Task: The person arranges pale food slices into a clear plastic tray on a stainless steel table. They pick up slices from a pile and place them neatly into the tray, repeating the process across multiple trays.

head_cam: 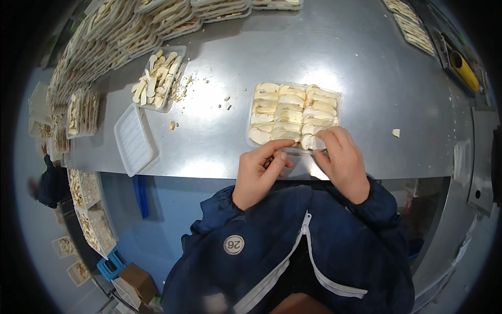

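In front of me on the steel table lies a clear plastic tray point(248, 125) filled with three columns of overlapping pale mushroom slices point(289, 112). My right hand point(343, 161) is at the tray's near right corner, its fingertips and thumb around the edge of a mushroom slice point(311, 142). The index finger of my left hand point(261, 170) reaches to the near edge beside that slice. Its other fingers are curled, with something dark partly hidden among them; what it is, I cannot tell.
Left stands a tray point(181, 59) of loose mushroom slices, with crumbs beside it. Nearer, a white ridged plastic tray point(133, 141) overhangs the steel table's point(211, 157) front edge. Stacked filled trays point(117, 35) line the far left. Crates point(98, 227) and another person point(53, 182) are beyond.
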`<state>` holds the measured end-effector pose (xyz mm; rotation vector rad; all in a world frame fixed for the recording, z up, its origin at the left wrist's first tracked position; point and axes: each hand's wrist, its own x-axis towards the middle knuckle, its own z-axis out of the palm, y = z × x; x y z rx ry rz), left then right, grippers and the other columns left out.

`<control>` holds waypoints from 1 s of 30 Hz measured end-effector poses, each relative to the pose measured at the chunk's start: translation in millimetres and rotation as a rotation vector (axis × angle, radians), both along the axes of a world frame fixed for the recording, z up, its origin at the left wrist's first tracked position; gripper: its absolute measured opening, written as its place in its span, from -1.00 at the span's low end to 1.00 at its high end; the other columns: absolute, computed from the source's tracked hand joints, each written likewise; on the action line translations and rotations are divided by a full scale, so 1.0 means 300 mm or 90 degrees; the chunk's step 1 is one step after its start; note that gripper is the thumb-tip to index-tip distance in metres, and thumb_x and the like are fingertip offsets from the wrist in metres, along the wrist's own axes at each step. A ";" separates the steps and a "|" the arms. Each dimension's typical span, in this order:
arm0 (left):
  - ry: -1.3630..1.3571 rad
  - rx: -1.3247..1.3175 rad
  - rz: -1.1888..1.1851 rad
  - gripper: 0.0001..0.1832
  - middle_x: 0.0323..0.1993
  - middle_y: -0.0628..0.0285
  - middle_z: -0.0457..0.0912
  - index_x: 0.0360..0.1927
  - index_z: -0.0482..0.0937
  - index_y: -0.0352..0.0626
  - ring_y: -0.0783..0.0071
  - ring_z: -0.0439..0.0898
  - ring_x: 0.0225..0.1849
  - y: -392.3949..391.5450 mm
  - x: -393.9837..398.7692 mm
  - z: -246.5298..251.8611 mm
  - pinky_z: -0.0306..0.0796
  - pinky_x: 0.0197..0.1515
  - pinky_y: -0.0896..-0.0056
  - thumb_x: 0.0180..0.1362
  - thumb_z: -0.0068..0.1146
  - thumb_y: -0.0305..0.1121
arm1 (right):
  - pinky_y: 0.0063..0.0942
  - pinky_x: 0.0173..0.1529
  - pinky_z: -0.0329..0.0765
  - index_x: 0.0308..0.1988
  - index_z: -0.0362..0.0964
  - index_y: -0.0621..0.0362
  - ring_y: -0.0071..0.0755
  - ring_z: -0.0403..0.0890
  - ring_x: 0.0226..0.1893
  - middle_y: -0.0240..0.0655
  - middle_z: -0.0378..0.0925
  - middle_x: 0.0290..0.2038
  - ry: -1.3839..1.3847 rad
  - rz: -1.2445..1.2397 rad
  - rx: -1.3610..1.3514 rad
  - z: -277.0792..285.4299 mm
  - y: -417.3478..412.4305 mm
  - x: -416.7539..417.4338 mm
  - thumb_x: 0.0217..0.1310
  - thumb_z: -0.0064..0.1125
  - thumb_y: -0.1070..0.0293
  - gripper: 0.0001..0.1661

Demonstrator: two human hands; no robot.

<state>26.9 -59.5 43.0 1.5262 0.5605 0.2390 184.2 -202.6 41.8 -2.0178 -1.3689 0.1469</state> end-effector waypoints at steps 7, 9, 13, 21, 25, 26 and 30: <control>0.016 -0.016 0.013 -0.68 -0.44 0.24 0.64 0.09 0.57 -0.33 0.70 0.47 -0.47 0.010 -0.033 -0.015 0.36 -0.37 0.67 0.33 -0.04 -0.47 | -0.27 -0.18 0.52 -0.15 0.43 0.26 -0.05 0.54 -0.24 -0.15 0.45 -0.24 0.026 -0.034 -0.017 0.000 -0.026 0.034 0.00 0.30 0.55 -0.66; 0.018 -0.029 0.013 -0.68 -0.44 0.24 0.63 0.09 0.57 -0.34 0.69 0.47 -0.47 0.013 -0.042 -0.022 0.36 -0.36 0.67 0.33 -0.04 -0.47 | -0.28 -0.24 0.51 -0.21 0.44 0.24 -0.08 0.53 -0.30 -0.18 0.45 -0.29 0.011 -0.045 -0.021 0.001 -0.024 0.046 0.03 0.30 0.53 -0.73; 0.006 -0.035 0.004 -0.70 -0.45 0.25 0.67 0.07 0.59 -0.30 0.69 0.52 -0.49 0.018 -0.059 -0.053 0.43 -0.40 0.64 0.31 0.00 -0.49 | -0.28 -0.26 0.50 -0.29 0.44 0.21 -0.11 0.52 -0.32 -0.23 0.44 -0.35 -0.034 -0.028 -0.024 0.005 -0.010 0.055 0.04 0.29 0.53 -0.81; 0.009 -0.055 -0.027 -0.69 -0.43 0.24 0.68 0.09 0.59 -0.28 0.69 0.52 -0.49 0.018 -0.061 -0.066 0.43 -0.39 0.64 0.31 -0.01 -0.50 | -0.27 -0.26 0.49 -0.35 0.46 0.18 -0.12 0.52 -0.33 -0.24 0.44 -0.40 -0.049 -0.028 -0.027 -0.012 0.004 0.058 0.03 0.28 0.51 -0.86; 0.005 -0.053 -0.028 -0.69 -0.42 0.24 0.68 0.09 0.59 -0.27 0.68 0.54 -0.48 0.024 -0.074 -0.087 0.45 -0.39 0.63 0.32 -0.01 -0.48 | -0.25 -0.28 0.48 -0.35 0.46 0.19 -0.08 0.52 -0.35 -0.22 0.44 -0.42 -0.051 -0.023 -0.049 -0.008 0.026 0.059 0.03 0.27 0.52 -0.86; -0.001 -0.051 -0.034 -0.69 -0.41 0.24 0.68 0.10 0.58 -0.26 0.68 0.54 -0.47 0.008 -0.073 -0.099 0.44 -0.39 0.63 0.34 -0.02 -0.47 | -0.25 -0.29 0.48 -0.36 0.45 0.20 -0.07 0.52 -0.35 -0.21 0.44 -0.42 -0.057 -0.021 -0.060 -0.002 0.005 0.061 0.02 0.27 0.53 -0.86; -0.005 -0.072 -0.051 -0.65 -0.35 0.25 0.69 0.15 0.55 -0.21 0.63 0.60 -0.38 0.031 -0.076 -0.077 0.50 -0.32 0.61 0.31 0.03 -0.45 | -0.26 -0.32 0.44 -0.40 0.43 0.22 -0.05 0.51 -0.39 -0.17 0.44 -0.43 0.034 -0.037 -0.057 0.014 0.019 0.050 0.00 0.22 0.59 -0.88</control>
